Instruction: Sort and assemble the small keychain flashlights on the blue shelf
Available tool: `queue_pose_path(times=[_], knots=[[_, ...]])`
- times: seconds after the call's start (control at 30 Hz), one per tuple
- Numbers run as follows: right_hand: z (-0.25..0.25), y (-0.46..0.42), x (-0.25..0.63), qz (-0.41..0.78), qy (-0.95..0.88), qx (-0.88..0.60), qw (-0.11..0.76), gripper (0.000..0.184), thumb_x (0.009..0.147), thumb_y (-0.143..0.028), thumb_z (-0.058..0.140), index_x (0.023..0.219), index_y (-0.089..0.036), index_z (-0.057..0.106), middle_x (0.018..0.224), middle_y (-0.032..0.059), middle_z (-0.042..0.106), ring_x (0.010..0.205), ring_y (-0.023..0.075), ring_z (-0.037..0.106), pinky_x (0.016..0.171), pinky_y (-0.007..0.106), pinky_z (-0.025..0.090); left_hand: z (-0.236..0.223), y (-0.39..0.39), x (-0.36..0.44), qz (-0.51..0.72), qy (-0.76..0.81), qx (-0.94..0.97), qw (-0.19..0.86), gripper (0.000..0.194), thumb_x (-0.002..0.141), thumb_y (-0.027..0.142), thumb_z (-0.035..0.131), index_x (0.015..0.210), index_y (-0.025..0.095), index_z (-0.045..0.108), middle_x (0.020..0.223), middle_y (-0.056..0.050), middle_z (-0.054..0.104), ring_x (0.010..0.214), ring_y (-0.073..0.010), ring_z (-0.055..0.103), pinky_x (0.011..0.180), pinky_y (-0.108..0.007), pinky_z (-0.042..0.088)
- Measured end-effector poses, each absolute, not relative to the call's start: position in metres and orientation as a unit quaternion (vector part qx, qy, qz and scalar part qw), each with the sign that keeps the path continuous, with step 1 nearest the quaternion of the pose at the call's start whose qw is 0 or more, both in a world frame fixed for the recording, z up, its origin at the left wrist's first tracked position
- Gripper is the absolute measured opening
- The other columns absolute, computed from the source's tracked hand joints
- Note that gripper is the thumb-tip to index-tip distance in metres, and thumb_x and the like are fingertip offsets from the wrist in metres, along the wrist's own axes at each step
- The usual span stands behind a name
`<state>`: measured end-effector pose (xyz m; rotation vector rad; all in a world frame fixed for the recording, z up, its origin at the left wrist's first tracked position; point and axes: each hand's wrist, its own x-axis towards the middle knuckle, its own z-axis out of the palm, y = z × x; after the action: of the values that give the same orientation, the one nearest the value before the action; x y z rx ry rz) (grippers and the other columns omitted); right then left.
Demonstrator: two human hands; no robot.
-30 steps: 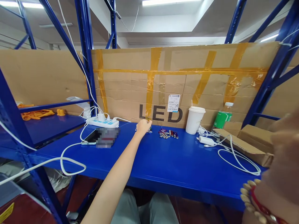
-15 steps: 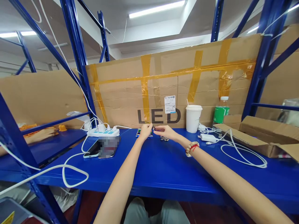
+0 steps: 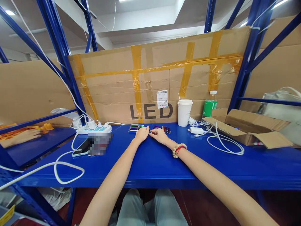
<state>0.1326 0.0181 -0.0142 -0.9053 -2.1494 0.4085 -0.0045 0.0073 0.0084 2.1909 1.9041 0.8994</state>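
My left hand (image 3: 141,135) and my right hand (image 3: 161,136) meet over the middle of the blue tabletop, fingertips almost touching. Both are closed in a pinch at a small dark piece (image 3: 150,132), too small to name. Behind my left hand lies a flat set of slim, pen-like sticks in green, dark and blue (image 3: 134,128), partly covered by the hand. Several short purple, red and dark slim pieces (image 3: 166,129) lie behind my right hand. A beaded bracelet (image 3: 179,150) with red string circles my right wrist.
A white cup (image 3: 184,113), a green-labelled bottle (image 3: 210,105), a charger with coiled cable (image 3: 197,131) and an open cardboard box (image 3: 250,133) stand right. Left are a power strip (image 3: 81,130) and phones (image 3: 81,150). Another person's hand (image 3: 24,137) rests beyond the rack post.
The view has turned slightly to the right and down. My right hand has lowered and its fingers have closed in beside the left hand. The slim pieces behind it now show more plainly.
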Motion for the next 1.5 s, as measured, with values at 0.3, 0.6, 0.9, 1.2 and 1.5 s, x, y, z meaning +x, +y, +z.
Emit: queue_pose_path(times=[0.3,0.6,0.9,1.2,1.5], knots=[[-0.002,0.005,0.141,0.084,-0.853,-0.437,0.274,0.026,0.089,-0.023,0.043,0.085,-0.021,0.068,0.082,0.0034,0.068,0.076,0.0165,0.059,0.062,0.023,0.037,0.015,-0.006,0.002,0.184,0.636,0.749,0.020,0.053,0.091,0.041,0.023,0.071,0.017,0.065,0.086,-0.008,0.069,0.088,-0.0216,0.063,0.075,-0.030,0.044],[0.003,-0.005,0.139,0.051,-0.868,-0.448,0.210,0.035,0.093,-0.037,0.034,0.099,-0.023,0.065,0.100,0.0047,0.067,0.092,0.0199,0.060,0.069,0.025,0.040,0.013,-0.005,0.003,0.180,0.666,0.724,-0.001,0.046,0.092,0.036,0.022,0.088,0.018,0.064,0.102,-0.009,0.067,0.098,-0.0219,0.061,0.077,-0.030,0.044],[-0.002,0.002,0.136,0.105,-0.846,-0.466,0.237,0.038,0.094,-0.034,0.030,0.088,-0.020,0.065,0.095,0.0046,0.067,0.087,0.0183,0.060,0.067,0.024,0.038,0.015,-0.007,0.004,0.204,0.668,0.715,0.013,0.048,0.092,0.045,0.019,0.090,0.019,0.058,0.103,-0.009,0.066,0.099,-0.0223,0.060,0.079,-0.031,0.043],[-0.008,0.011,0.137,0.130,-0.835,-0.449,0.289,0.029,0.092,-0.024,0.036,0.094,-0.018,0.064,0.096,0.0058,0.066,0.086,0.0166,0.059,0.070,0.024,0.039,0.013,-0.004,0.005,0.206,0.654,0.727,0.003,0.037,0.092,0.040,0.026,0.089,0.019,0.057,0.096,-0.009,0.067,0.092,-0.0223,0.061,0.073,-0.029,0.043],[-0.009,0.012,0.138,0.149,-0.846,-0.427,0.282,0.030,0.089,-0.030,0.042,0.076,-0.018,0.066,0.078,0.0020,0.068,0.070,0.0144,0.059,0.059,0.023,0.036,0.018,-0.010,0.007,0.167,0.657,0.735,-0.012,0.047,0.093,0.034,0.023,0.084,0.016,0.066,0.098,-0.011,0.067,0.095,-0.0225,0.061,0.075,-0.029,0.043]])
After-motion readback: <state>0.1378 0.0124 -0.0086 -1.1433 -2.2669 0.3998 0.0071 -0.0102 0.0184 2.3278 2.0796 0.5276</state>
